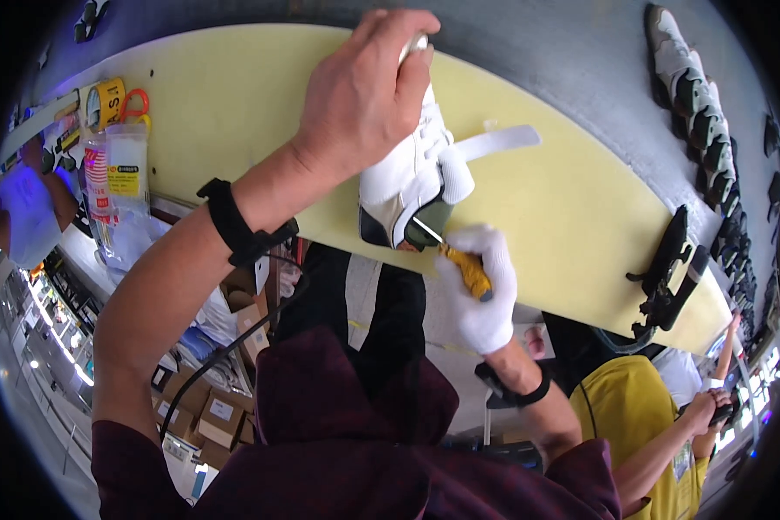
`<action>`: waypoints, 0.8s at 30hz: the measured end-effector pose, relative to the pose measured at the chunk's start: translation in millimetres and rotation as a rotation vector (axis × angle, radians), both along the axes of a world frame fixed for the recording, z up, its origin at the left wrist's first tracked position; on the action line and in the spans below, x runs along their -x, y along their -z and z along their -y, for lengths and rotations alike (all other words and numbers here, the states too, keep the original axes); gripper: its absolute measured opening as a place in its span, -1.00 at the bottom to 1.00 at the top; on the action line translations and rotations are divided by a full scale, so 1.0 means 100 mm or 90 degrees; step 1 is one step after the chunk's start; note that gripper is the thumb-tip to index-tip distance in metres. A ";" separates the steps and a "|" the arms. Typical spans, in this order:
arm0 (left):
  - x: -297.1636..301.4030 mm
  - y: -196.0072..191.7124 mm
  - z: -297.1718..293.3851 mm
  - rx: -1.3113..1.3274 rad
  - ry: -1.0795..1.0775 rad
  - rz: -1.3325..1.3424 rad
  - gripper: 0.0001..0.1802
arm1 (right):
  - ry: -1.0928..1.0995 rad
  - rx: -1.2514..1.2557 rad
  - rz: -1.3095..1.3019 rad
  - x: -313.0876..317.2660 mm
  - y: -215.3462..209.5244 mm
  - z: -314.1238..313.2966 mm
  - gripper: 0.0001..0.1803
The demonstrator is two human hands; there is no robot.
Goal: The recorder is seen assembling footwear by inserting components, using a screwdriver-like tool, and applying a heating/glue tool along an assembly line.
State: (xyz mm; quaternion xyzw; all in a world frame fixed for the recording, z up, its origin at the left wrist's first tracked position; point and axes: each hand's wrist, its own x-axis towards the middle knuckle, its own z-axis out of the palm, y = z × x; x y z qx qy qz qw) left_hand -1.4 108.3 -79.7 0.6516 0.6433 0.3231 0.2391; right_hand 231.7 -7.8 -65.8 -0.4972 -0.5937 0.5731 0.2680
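Note:
A white sneaker (404,173) with a dark green lining and black heel patch lies on the pale yellow tabletop, its heel toward me. My left hand (368,87), bare, is closed over its toe end and hides much of the front. In my white-gloved right hand (481,290) is a hand tool with a yellow handle (470,270) and a thin, light-coloured shaft. The shaft's tip meets the heel opening by the green lining; whether it presses in I cannot tell. A white strap (498,141) sticks out to the right from the shoe.
Along the right side runs a row of shoes (698,104) on a grey surface. A black clamp-like device (672,277) sits at the table's right end. Plastic containers (117,178) and orange-handled scissors (136,102) are at the left. A person in yellow (628,407) works close by on the right.

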 end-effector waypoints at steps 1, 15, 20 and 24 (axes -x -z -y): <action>0.00 0.01 0.00 0.015 0.005 -0.025 -0.70 | 0.003 -0.006 -0.001 -0.04 0.00 0.07 -0.66; 0.04 0.03 -0.01 -0.018 0.015 0.021 -0.69 | -0.019 -0.028 -0.020 0.03 0.05 -0.08 -0.65; -0.01 -0.03 -0.03 -0.013 0.022 0.063 -0.71 | -0.139 -0.023 -0.032 -0.10 0.04 -0.45 -0.63; 0.00 -0.02 -0.03 0.004 0.022 0.058 -0.71 | -0.234 -0.039 -0.045 -0.14 0.11 -0.74 -0.62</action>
